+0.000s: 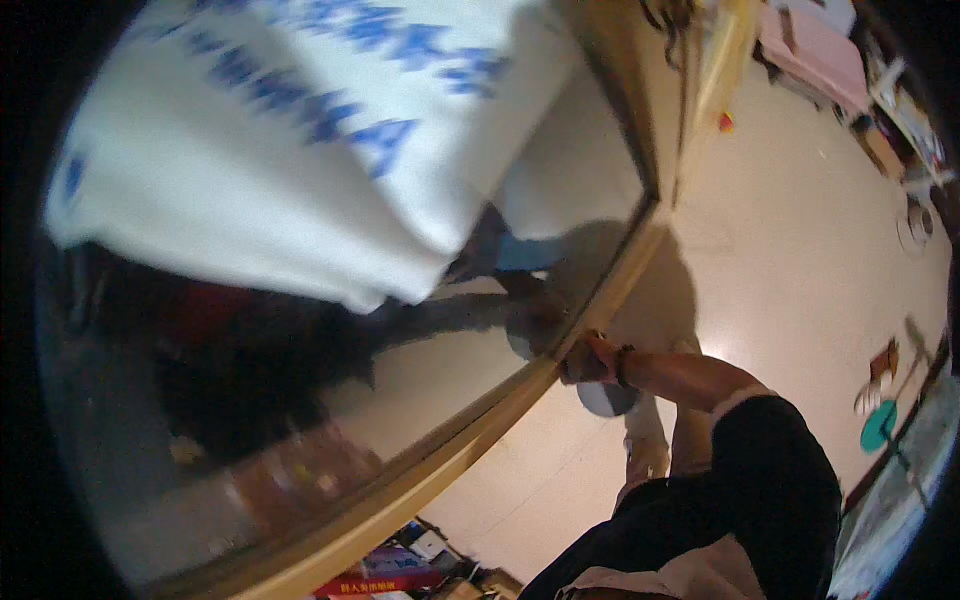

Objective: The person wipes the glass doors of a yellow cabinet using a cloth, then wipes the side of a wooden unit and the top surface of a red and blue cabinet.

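My left hand is out of view. My right hand (592,360), with a dark band at the wrist, is at the wooden edge (480,431) of a large dark reflective panel (442,390). Its fingers are curled, but I cannot tell whether they grip the wood. A round grey object (609,399) shows just below the hand; how the two touch is unclear. A white sheet or bag with blue print (225,180) is close to the camera at upper left. Blurred, it covers part of the panel. The panel mirrors the hand and the round object.
Pale floor (780,247) lies to the right, with a small red-and-yellow item (724,121) on it. A pink container (817,56) is at upper right. A green round object (878,425) is near the right rim. Boxes and packages (420,559) are at the bottom.
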Tool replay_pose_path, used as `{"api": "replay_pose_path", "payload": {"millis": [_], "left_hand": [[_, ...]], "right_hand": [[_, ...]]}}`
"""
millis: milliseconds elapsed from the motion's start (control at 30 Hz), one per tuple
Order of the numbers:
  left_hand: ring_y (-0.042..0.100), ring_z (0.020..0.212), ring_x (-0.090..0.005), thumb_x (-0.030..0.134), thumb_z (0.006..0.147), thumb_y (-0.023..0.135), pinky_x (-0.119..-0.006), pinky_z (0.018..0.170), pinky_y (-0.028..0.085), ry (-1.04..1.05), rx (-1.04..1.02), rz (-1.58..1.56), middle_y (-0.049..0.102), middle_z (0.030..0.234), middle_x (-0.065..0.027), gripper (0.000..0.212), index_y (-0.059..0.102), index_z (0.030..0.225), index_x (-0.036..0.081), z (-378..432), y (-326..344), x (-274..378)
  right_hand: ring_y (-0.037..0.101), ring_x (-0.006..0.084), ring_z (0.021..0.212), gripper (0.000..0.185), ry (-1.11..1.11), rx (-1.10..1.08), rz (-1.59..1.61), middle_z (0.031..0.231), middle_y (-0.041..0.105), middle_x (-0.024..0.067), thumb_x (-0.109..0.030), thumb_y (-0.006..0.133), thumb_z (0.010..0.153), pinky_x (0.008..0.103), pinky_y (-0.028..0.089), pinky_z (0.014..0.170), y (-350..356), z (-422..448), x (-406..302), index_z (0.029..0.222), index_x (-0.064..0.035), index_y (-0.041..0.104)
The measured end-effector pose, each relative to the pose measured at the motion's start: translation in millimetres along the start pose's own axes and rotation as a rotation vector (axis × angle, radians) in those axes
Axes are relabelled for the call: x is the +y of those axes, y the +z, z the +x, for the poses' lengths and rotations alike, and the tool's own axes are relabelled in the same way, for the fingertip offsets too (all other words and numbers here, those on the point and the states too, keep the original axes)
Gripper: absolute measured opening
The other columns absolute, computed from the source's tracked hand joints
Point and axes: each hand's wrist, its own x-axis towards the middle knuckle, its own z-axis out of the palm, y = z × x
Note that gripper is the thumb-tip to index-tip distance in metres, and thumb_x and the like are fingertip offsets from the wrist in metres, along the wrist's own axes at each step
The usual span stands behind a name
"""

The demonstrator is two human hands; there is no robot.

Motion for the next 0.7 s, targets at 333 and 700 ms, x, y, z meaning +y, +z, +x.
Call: {"api": "replay_pose_path", "payload": {"millis": [333, 700], "left_hand": [[0.047, 0.051, -0.0148, 0.049, 0.086, 0.054, -0.026, 0.042, 0.038, 0.093, -0.208, -0.257, 0.059, 0.089, -0.0082, 0.058, 0.047, 0.124, 0.006, -31.3, -94.3, -31.7], [0.048, 0.051, -0.016, 0.049, 0.085, 0.055, -0.027, 0.042, 0.039, 0.117, -0.445, -0.336, 0.061, 0.092, -0.0091, 0.06, 0.045, 0.126, 0.005, -36.8, -123.5, -64.1]], "right_hand": [[0.062, 0.0237, 0.084, 0.037, -0.278, 0.434, -0.665, 0.095, 0.062, 0.01, -0.038, 0.047, 0.092, 0.0387, 0.052, 0.076, 208.7, -66.3, 108.2, 0.109, -0.0057, 0.053], [0.062, 0.0139, 0.069, 0.026, -0.343, 0.626, -1.346, 0.081, 0.065, 0.0037, -0.03, 0.061, 0.081, 0.0291, 0.051, 0.062, 202.1, -119.2, 188.2, 0.094, -0.0067, 0.063]]}}
